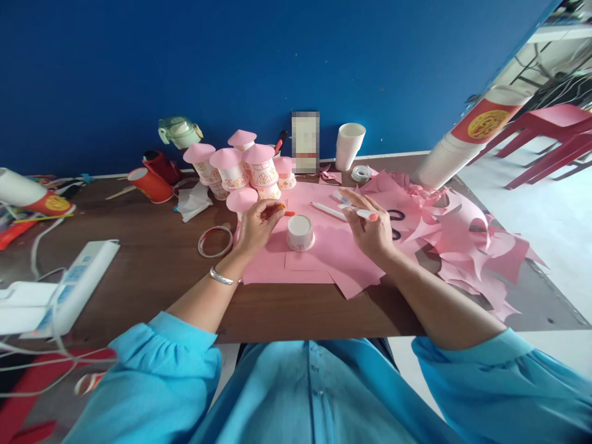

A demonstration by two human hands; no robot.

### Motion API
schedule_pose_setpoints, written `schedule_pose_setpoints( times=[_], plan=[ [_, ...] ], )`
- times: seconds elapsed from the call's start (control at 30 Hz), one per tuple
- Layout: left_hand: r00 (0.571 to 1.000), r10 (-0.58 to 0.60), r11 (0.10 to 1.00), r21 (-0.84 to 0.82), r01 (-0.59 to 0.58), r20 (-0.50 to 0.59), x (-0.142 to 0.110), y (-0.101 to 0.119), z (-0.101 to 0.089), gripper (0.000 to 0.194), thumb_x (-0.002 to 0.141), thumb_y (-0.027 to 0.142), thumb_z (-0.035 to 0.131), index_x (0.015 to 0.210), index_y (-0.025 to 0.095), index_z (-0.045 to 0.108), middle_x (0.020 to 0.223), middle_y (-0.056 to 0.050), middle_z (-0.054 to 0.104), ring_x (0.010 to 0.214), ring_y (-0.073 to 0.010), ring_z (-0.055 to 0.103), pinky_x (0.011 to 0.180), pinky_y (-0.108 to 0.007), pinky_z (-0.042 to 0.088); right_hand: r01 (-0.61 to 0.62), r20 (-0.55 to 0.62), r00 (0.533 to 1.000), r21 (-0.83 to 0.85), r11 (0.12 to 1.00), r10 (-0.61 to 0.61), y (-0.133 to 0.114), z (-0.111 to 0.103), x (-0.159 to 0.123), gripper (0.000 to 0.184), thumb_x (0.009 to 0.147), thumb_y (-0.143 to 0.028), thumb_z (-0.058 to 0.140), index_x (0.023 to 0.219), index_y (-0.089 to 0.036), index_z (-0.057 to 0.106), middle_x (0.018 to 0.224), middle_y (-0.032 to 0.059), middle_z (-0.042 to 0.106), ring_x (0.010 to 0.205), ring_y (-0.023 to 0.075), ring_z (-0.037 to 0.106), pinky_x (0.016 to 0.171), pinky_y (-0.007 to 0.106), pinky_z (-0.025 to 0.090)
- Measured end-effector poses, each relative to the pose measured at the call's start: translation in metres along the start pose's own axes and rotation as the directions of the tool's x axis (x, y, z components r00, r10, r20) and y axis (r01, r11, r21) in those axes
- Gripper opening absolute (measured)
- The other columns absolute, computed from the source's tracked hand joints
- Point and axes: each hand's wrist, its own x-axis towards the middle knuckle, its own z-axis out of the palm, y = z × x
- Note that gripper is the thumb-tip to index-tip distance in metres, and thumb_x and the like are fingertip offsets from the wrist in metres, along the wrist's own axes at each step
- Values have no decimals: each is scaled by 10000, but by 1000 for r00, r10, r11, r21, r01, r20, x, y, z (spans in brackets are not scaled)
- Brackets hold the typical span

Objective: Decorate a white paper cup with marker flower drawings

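My left hand (259, 227) has its thumb and fingertips pinched together on a small orange piece that the fingers partly hide. An orange stick-like thing (290, 213) shows just beyond those fingertips. In my right hand (374, 233) is a slim white marker (362, 213) with an orange end. Between the hands, a short white paper cup (300, 229) stands upside down on pink paper (319, 262), with red drawings round its lower edge. A second white pen (327, 211) lies on the paper, left of my right hand. Black-handled scissors (396, 216) lie partly hidden behind that hand.
Several cup towers with pink cone roofs (226, 159) stand at the back. Left are a tape roll (215, 241), a red cup (150, 185) and a power strip (83, 287). Right are pink scraps (467, 246), stacked cups (350, 147) and a long leaning cup stack (444, 163).
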Motion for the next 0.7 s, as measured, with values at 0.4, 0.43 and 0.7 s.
schedule_pose_setpoints(
  times=[0.4,0.43,0.7],
  plan=[
    [973,62,866,473,-164,223,3,-8,5,136,964,122,458,1037,229,500,1046,-106,639,971,-256,658,898,-453,571,-214,145,975,400,891,169,-5,7,-3,275,1032,-492,630,1122,-264,754,858,22,696,698,171,643,691,349,558],
    [969,58,860,481,-172,241,3,-7,6,139,956,131,477,1056,224,507,1074,-119,637,990,-271,654,895,-463,571,-263,174,963,434,861,207,-7,7,-1,303,1018,-523,649,1120,-259,756,805,7,673,675,162,624,671,335,545],
    [877,-67,718,634,-288,475,10,8,5,191,945,137,496,1080,180,625,1088,-144,650,938,-304,656,794,-443,535,-440,309,897,692,573,316,-21,-2,38,551,907,-749,707,1039,-219,780,604,-59,456,552,109,447,519,278,445]
  ],
)
